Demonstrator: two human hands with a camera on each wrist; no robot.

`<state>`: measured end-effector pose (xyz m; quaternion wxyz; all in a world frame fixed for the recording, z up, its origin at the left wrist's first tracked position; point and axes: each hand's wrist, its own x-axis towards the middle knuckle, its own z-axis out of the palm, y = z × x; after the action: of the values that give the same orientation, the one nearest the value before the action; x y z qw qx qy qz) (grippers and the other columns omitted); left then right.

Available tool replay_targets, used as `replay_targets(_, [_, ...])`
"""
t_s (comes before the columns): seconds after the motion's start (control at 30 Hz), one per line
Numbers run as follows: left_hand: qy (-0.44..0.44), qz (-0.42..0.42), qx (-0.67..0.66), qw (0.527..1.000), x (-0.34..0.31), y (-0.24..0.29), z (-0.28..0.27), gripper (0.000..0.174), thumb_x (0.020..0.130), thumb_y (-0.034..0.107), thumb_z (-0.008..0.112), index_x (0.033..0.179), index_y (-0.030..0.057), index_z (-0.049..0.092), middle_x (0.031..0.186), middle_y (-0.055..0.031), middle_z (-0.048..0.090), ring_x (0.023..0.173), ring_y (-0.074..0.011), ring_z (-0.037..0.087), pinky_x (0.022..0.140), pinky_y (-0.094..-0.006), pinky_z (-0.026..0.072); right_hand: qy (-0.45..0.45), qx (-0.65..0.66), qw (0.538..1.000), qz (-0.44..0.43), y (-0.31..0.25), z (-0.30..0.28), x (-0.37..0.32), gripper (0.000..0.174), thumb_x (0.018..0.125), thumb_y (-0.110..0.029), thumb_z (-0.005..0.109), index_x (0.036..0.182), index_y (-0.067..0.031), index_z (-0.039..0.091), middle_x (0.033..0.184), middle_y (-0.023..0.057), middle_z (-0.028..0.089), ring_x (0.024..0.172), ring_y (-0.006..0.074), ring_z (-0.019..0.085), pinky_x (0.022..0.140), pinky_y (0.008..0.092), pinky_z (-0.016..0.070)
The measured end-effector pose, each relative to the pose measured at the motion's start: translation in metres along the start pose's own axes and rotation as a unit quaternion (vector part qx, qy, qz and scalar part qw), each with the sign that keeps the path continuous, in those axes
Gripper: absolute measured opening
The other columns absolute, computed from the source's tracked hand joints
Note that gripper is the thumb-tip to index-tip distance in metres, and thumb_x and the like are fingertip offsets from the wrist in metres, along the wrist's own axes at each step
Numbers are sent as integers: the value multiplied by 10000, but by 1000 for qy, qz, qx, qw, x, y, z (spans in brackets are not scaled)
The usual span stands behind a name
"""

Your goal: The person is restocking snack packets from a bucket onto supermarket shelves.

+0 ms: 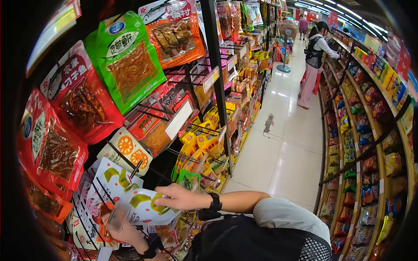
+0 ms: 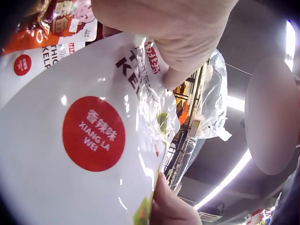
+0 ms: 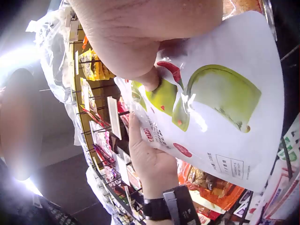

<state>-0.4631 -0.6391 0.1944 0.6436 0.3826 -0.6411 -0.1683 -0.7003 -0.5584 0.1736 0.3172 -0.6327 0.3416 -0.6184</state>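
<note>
Both hands grip one white bag of kelp snack (image 1: 146, 206), printed with green kelp strips. My right hand (image 1: 180, 198) pinches its upper right side, thumb over the front. At the lower left side, my left hand (image 1: 126, 232) holds the bag, partly behind a clear tag holder (image 1: 118, 216). The left wrist view shows a red round label (image 2: 93, 133) on the bag, with the left thumb (image 2: 176, 78) over its front. A red chili and green kelp picture (image 3: 225, 93) face the right wrist view. Matching white kelp bags (image 1: 111, 178) hang just behind on rack hooks.
Red fish-snack bags (image 1: 87, 98) and a green one (image 1: 126, 65) hang above the hands. Metal hooks and a white price tag (image 1: 179, 118) jut from the rack. A tiled aisle (image 1: 254, 163) runs between shelves, where another person (image 1: 315, 61) stands by the right shelf.
</note>
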Motion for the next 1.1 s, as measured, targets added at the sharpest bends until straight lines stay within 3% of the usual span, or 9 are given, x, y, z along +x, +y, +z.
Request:
replay_targets(0.13, [-11,96,87,992,7,32,-5,197,916,69,649,1059,-64,626,1085,-156,682,997,-213,630,887,-351,506,-68,-13,997,30,-12,-4,7,282,997,-271,576,959,8,561,713,142,621,595,206,587,559,332,444])
replay_targets(0.4, [-20,-27,67,997,9,35,1,262,936,126,623,1069,-99,603,994,-147,665,863,-192,603,787,-337,491,-74,41,996,36,-8,-7,6,264,977,-250,595,1009,10,573,766,167,648,625,243,618,582,347,463])
replay_targets(0.5, [-25,-57,110,992,23,-20,-11,363,945,181,609,1140,-124,582,904,-146,663,771,-181,581,706,-350,491,-75,18,996,50,0,-5,17,277,975,-268,594,1006,8,580,765,180,640,631,273,613,600,368,471])
replay_targets(0.6, [47,-78,153,984,41,-38,-4,174,904,111,677,973,-14,579,880,-72,578,809,-187,530,786,-321,448,-54,-11,998,31,26,6,36,290,975,-279,589,1005,8,570,747,193,614,640,295,605,610,390,471])
replay_targets(0.77, [57,34,127,990,47,-40,7,382,904,79,674,1238,-15,514,1151,-147,572,1042,-223,517,900,-333,449,-32,-130,990,41,80,15,64,291,903,-196,624,1128,-14,594,891,245,652,849,409,656,711,461,505])
replay_targets(0.87, [74,62,158,983,33,-62,-1,466,870,102,708,1250,-82,510,1055,-220,634,924,-289,597,878,-386,471,9,-109,994,30,95,17,58,284,905,-184,623,1139,-26,601,893,237,657,855,399,662,726,439,515])
replay_targets(0.97, [32,-65,254,964,10,-41,-7,472,887,129,707,1262,-79,512,1126,-212,635,1004,-309,605,929,-400,464,-22,-135,984,111,77,5,48,274,894,-147,624,1137,-22,607,928,205,676,885,373,671,768,397,531])
replay_targets(1.07, [18,-132,70,989,-24,-16,-15,362,911,122,679,1204,-61,570,1195,-148,636,1088,-231,586,977,-365,448,36,-152,987,22,87,7,36,294,897,-134,630,1166,-14,607,1033,201,660,949,346,662,795,386,530])
replay_targets(1.1, [-7,-108,49,993,-30,-6,-18,416,875,-17,604,1267,-45,469,1050,-153,639,946,-223,629,874,-362,518,59,-179,982,23,82,8,29,309,892,-118,636,1182,-18,607,1078,192,651,980,335,653,816,380,527])
